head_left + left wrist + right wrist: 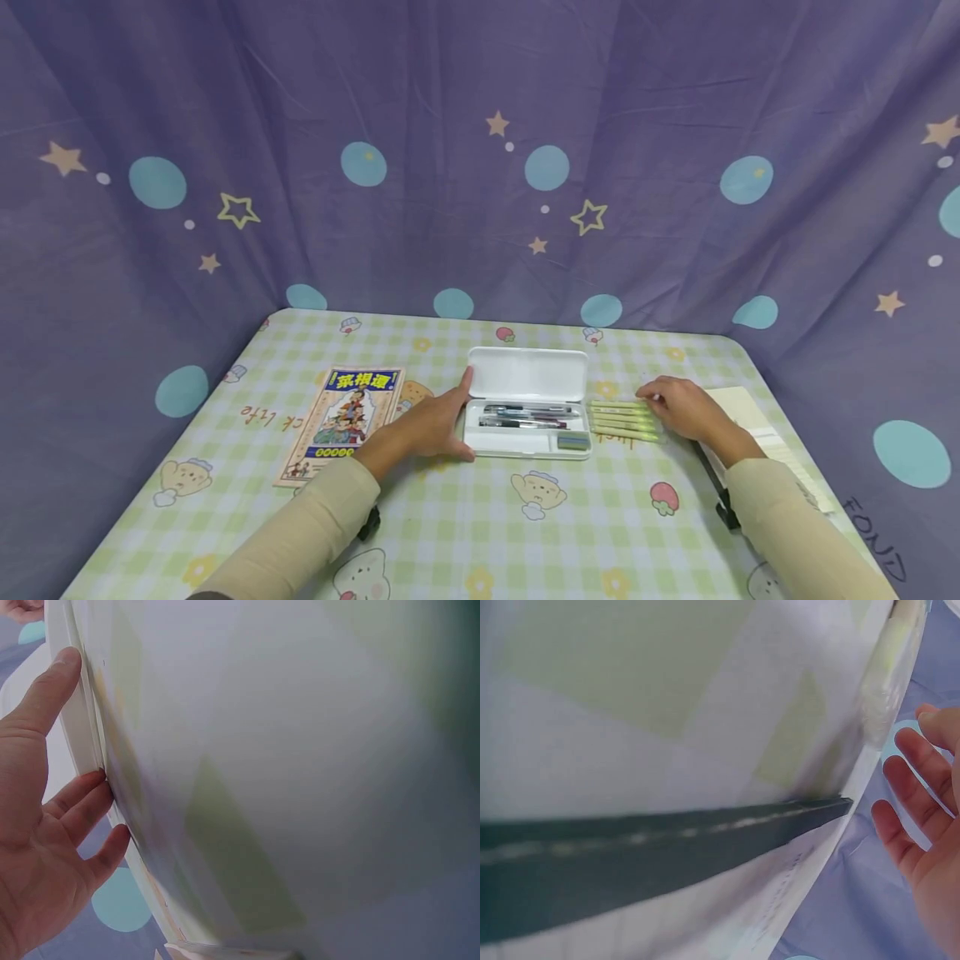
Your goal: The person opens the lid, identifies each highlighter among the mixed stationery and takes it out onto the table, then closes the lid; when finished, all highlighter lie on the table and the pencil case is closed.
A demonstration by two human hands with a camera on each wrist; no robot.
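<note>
A white pencil case [527, 375] lies with its lid folded back, holding several pens [525, 423] and a blue-grey eraser [573, 442]. Along the case's left side my left hand [429, 423] is spread, thumb by the near corner and index finger by the lid. The left wrist view shows that hand's fingers [86, 806] extended against a pale edge. On the case's right lies a clear packet of slim yellow-green sticks [621, 421]. My right hand [681, 407] hovers at the packet's right end, and in the right wrist view its loosely bent fingers [922, 765] hold nothing.
A booklet with a colourful cover [348, 425] lies left of the case. Pale paper, perhaps a notebook [772, 442], lies partly under my right forearm, with a dark strip [667, 851] along its edge. A purple curtain [450, 167] hangs behind the table.
</note>
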